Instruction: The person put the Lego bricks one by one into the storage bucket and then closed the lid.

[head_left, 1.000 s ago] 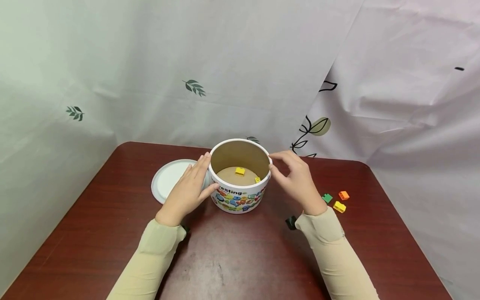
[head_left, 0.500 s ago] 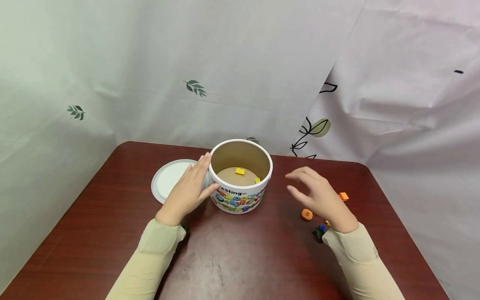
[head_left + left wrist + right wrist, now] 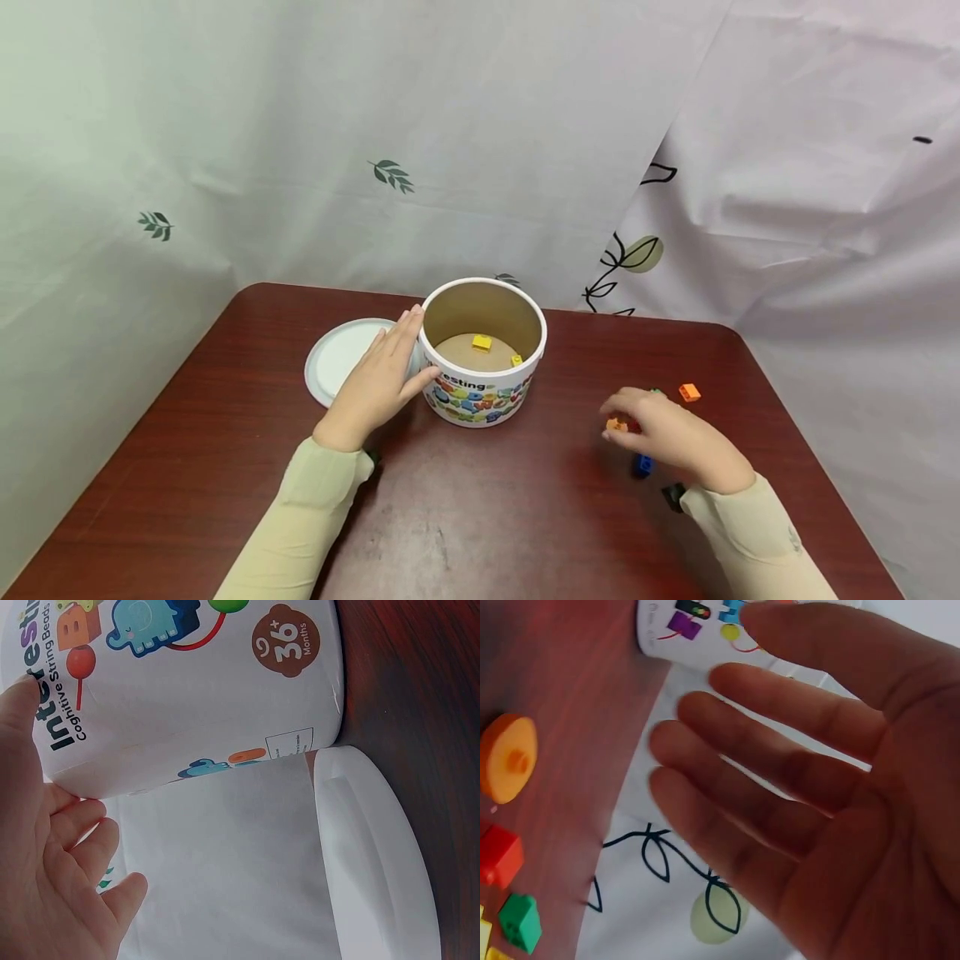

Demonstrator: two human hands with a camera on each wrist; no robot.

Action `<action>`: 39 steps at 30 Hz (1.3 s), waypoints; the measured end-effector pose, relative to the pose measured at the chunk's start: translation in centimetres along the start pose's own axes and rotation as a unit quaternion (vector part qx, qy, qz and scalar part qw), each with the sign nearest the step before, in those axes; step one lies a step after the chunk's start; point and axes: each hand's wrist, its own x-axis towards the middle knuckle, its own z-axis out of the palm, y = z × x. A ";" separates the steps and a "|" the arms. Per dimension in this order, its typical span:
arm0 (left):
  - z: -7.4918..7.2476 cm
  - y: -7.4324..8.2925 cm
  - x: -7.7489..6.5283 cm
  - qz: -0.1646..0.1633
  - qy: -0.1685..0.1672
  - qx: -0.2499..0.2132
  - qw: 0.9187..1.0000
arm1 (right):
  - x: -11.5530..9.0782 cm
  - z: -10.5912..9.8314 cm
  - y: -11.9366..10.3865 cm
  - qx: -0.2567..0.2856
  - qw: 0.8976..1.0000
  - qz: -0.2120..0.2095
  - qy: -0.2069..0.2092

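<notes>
A white round bucket with colourful print stands on the table, its top uncovered. Two yellow bricks lie inside, one yellow brick near the middle of the floor. My left hand rests against the bucket's left side, fingers extended at the rim; the left wrist view shows the thumb on the printed wall. My right hand hovers over loose pieces at right, thumb and fingers apart around an orange round piece. The right wrist view shows its palm bare, with a red brick and a green brick below.
The white lid lies left of the bucket, partly behind my left hand. A blue brick sits just below my right hand, and an orange brick lies beyond it. A pale patterned curtain hangs behind the dark red table.
My right hand has left the bucket's right rim and moved right and down to the loose pieces. The left hand has stayed at the bucket.
</notes>
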 end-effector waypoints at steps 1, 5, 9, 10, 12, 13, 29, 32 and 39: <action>0.1 0.0 0.0 0.000 0.000 0.001 1.000 | -0.2 0.1 0.1 0.000 1.000 0.004 -0.012; 0.2 0.0 0.0 0.001 -0.002 0.000 1.000 | -1.1 0.4 0.7 -0.008 0.998 0.043 -0.055; 0.0 0.1 0.0 -0.002 -0.002 0.000 1.000 | -1.7 0.6 1.4 -0.010 0.993 0.077 -0.088; 0.0 0.1 0.0 -0.002 -0.002 0.001 1.000 | -1.9 0.7 1.5 -0.006 0.992 0.084 -0.092; 0.0 0.1 0.0 -0.002 -0.001 0.001 1.000 | -2.2 0.9 1.8 0.002 0.990 0.095 -0.100; 0.0 0.1 0.0 -0.002 -0.001 0.001 1.000 | -2.3 1.1 1.9 0.009 0.989 0.104 -0.105; 0.1 0.1 -0.1 -0.001 -0.001 0.001 1.000 | -3.6 2.6 2.3 0.040 0.976 0.190 -0.098; 0.1 0.1 -0.1 0.000 0.000 0.001 1.000 | -3.6 2.6 2.3 0.047 0.972 0.210 -0.094; -0.1 0.2 -0.1 -0.003 0.000 -0.002 1.000 | -3.7 2.7 2.4 0.050 0.972 0.215 -0.080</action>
